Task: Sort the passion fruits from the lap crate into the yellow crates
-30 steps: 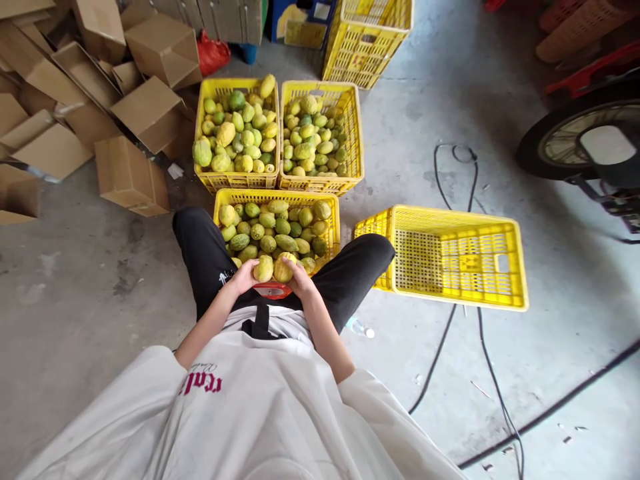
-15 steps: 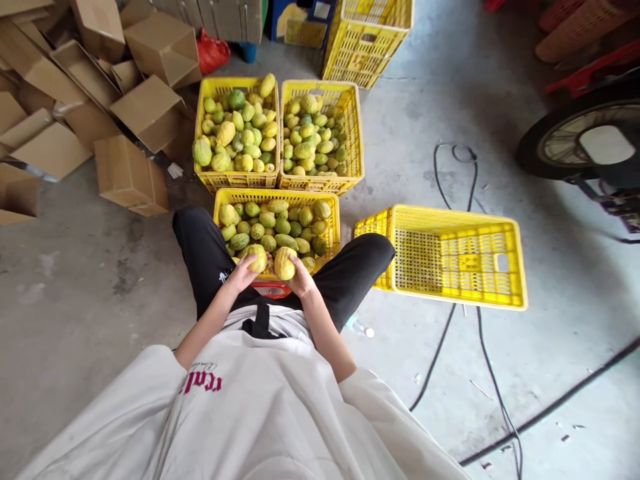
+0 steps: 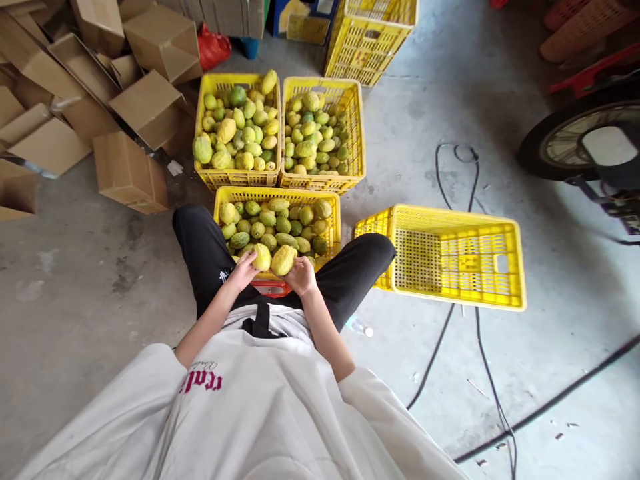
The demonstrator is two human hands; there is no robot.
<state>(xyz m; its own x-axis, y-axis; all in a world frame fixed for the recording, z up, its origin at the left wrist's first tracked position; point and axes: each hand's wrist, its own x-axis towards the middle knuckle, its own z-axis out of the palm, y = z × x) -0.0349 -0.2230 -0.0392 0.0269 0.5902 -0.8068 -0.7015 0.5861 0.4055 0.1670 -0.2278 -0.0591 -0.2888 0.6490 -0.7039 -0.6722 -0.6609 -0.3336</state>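
Floor (image 3: pixel 435 100) runs wide btwn R rear crate (image 3: pixel 357 137) & spoked wheel (image 3: pixel 555 143); L hand (image 3: pixel 242 273) grips yellow fruit (image 3: pixel 261 257), R hand (image 3: pixel 303 275) 2nd fruit (image 3: pixel 284 261), both above front crate (image 3: pixel 285 195) nr near edge; both crates hold green-yellow fruit

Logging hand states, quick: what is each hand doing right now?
Left hand: closed, holding a rounded yellow fruit.
Right hand: closed, holding a bumpy yellow fruit.

Fruits (image 3: pixel 283 260) are yellow and green, crates (image 3: pixel 467 265) yellow, trousers (image 3: pixel 199 257) black.
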